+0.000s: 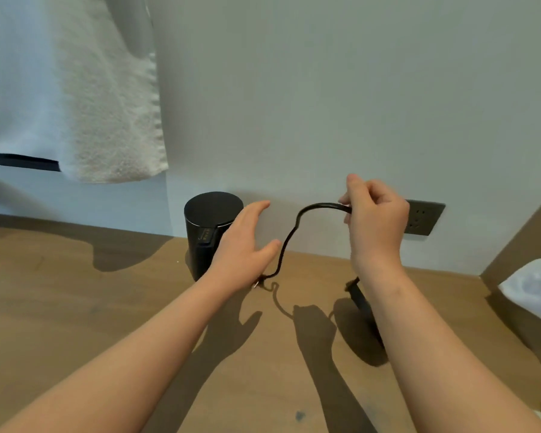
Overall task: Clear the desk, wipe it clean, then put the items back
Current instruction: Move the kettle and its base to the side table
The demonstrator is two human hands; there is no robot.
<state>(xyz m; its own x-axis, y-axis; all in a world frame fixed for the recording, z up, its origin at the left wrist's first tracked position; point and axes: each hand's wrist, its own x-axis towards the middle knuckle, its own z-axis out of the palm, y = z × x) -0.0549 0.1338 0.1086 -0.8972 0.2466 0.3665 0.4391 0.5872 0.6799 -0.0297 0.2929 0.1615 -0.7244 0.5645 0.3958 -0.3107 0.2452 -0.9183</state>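
One black cable (pixel 322 204) arcs up from the worktop (pixel 107 301), pinched in the right hand (pixel 375 214) near the wall socket (pixel 423 217), while the left hand (pixel 244 245) lies spread beside the black kettle (pixel 206 220), which a sharp tug might topple.

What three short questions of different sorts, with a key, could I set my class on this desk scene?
1. True or false: the right hand pinches the black cord and holds it up off the desk.
2. Choose one. The left hand is: (A) curled round the cord; (B) open, fingers straight, by the black cylinder; (C) holding a towel.
3. Fill in the gap: the socket beyond the right hand is set into the ___.

Key: 1 true; 2 B; 3 wall.
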